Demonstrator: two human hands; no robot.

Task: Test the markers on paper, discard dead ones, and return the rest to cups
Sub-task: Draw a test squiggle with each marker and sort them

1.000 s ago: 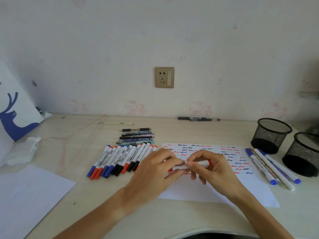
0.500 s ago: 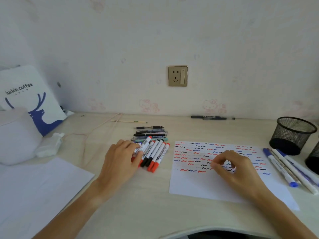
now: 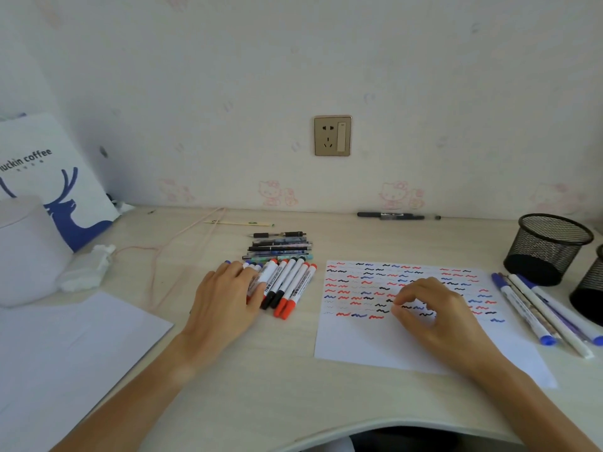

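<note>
left hand (image 3: 228, 298) flat on markers (image 3: 287, 285), right hand (image 3: 430, 308) curled

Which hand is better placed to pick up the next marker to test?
Left. The left hand already rests on the marker row; the right hand sits over the test paper, apart from it.

Wall socket (image 3: 332, 135), gold-framed, above desk. Luckin coffee bag (image 3: 55, 177) with blue deer, far left. Crumpled tissue (image 3: 85, 268) beside it. Pink cord (image 3: 169, 252) lying across desk (image 3: 261, 370).
</note>
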